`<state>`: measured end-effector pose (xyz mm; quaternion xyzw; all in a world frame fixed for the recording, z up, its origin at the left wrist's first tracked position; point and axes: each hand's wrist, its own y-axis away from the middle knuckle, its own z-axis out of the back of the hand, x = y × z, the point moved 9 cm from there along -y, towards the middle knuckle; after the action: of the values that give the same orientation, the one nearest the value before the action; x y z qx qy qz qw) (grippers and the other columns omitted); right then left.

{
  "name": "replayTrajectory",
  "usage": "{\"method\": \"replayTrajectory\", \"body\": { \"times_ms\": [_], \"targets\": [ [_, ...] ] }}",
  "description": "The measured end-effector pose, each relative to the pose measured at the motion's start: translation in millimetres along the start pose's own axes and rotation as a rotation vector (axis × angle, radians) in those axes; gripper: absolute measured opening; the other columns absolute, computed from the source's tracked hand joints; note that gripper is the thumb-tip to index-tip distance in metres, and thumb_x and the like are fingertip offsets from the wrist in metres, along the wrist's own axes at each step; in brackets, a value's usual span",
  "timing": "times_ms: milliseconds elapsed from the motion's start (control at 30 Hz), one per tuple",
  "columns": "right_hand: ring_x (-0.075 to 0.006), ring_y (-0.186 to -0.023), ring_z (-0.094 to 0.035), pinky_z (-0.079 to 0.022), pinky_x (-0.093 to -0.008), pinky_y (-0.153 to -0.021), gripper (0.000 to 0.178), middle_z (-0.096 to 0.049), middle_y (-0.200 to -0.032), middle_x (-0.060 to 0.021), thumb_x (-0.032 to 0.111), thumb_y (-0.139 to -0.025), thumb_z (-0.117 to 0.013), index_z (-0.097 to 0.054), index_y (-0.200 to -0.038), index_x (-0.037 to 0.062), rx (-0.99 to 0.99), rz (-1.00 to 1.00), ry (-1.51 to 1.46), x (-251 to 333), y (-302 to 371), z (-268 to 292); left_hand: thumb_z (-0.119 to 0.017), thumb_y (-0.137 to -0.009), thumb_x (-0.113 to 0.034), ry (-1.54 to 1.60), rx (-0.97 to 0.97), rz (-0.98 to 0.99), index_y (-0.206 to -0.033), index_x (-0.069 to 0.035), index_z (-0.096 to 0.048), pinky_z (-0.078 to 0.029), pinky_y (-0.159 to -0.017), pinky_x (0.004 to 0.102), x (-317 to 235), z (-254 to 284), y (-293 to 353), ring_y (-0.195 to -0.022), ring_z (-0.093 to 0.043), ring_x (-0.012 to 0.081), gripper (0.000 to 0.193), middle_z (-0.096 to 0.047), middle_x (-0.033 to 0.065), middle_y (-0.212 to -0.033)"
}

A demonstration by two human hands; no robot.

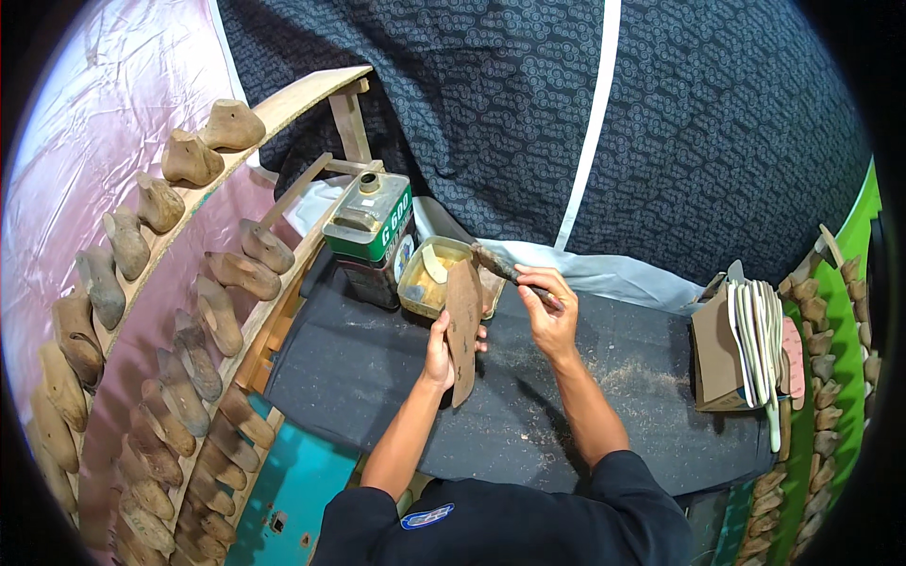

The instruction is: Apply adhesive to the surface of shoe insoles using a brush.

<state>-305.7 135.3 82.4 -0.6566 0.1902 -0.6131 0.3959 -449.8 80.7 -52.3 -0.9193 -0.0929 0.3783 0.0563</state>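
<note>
My left hand (pixel 438 355) grips a long brown shoe sole piece (pixel 462 325) by its lower half, the fingers behind it and the thumb along its edge. The piece stands nearly upright above the table, with small dark marks on its face. A brush (pixel 506 271) with a dark handle and a brown, caked head is pinched in my right hand (pixel 550 316). Its head is at the upper end of the sole piece; whether they touch I cannot tell. Behind the piece, partly hidden by it, sits a squarish tub (pixel 412 298) with yellowish glue-like residue and a pale scraper-like piece (pixel 434 265) inside.
A green and dark metal can (pixel 370 231) stands left of the tub. Wooden shoe lasts (pixel 193 363) line shelves on the left; more hang at the far right. A box of upright sole-shaped sheets (pixel 722 344) stands on the table's right. Shavings lie on the dark tabletop (pixel 651 424).
</note>
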Motion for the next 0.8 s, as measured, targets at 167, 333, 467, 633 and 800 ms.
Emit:
{"method": "replayTrajectory", "body": {
  "times_ms": [167, 333, 467, 633, 800],
  "targets": [
    [-0.0219, -0.095, -0.066, -0.051, -0.0313, -0.084, 0.012, -0.067, -0.102, -0.0146, -0.005, -0.083, -0.066, -0.067, -0.095, -0.0029, -0.012, -0.056, 0.010, 5, 0, 3, -0.042, -0.098, -0.050, -0.021, -0.008, -0.004, -0.135, -0.005, -0.046, -0.051, -0.070, 0.0308, 2, -2, 1, -0.090, -0.057, 0.0150, 0.059, -0.057, 0.0079, -0.126],
    [-0.0226, -0.095, -0.065, -0.050, -0.0306, -0.083, 0.011, -0.067, -0.102, -0.0157, -0.005, -0.083, -0.066, -0.066, -0.094, -0.0027, 0.034, 0.002, 0.119, 27, 2, -3, -0.050, -0.098, -0.047, -0.077, -0.050, 0.071, -0.136, -0.010, -0.047, -0.050, -0.068, 0.0294, 11, 6, 5, -0.088, -0.055, 0.0131, 0.053, -0.056, 0.0049, -0.126],
    [-0.0288, -0.094, -0.066, -0.051, -0.0349, -0.083, 0.013, -0.067, -0.098, -0.0155, -0.005, -0.080, -0.069, -0.067, -0.092, -0.0019, 0.064, 0.084, 0.197, 46, 8, -9, -0.049, -0.099, -0.046, -0.119, -0.056, 0.071, -0.139, -0.011, -0.045, -0.052, -0.067, 0.0265, 6, -2, 8, -0.088, -0.055, 0.0109, 0.053, -0.057, 0.0005, -0.115],
    [-0.0300, -0.096, -0.065, -0.052, -0.0364, -0.083, 0.016, -0.066, -0.100, -0.0147, -0.005, -0.076, -0.071, -0.068, -0.091, -0.0001, 0.161, 0.229, 0.244, 68, 23, -23, -0.048, -0.099, -0.049, -0.199, -0.051, 0.058, -0.135, -0.014, -0.047, -0.052, -0.068, 0.0266, 3, -4, 15, -0.088, -0.056, 0.0100, 0.050, -0.059, -0.0010, -0.109],
    [-0.0309, -0.097, -0.064, -0.052, -0.0380, -0.084, 0.019, -0.066, -0.102, -0.0146, -0.006, -0.073, -0.072, -0.067, -0.091, 0.0007, 0.237, 0.290, 0.195, 83, 41, -34, -0.045, -0.100, -0.050, -0.041, -0.092, 0.066, -0.127, -0.014, -0.052, -0.053, -0.072, 0.0337, 4, 6, 24, -0.091, -0.061, 0.0127, 0.046, -0.062, 0.0007, -0.106]
  ]
}}
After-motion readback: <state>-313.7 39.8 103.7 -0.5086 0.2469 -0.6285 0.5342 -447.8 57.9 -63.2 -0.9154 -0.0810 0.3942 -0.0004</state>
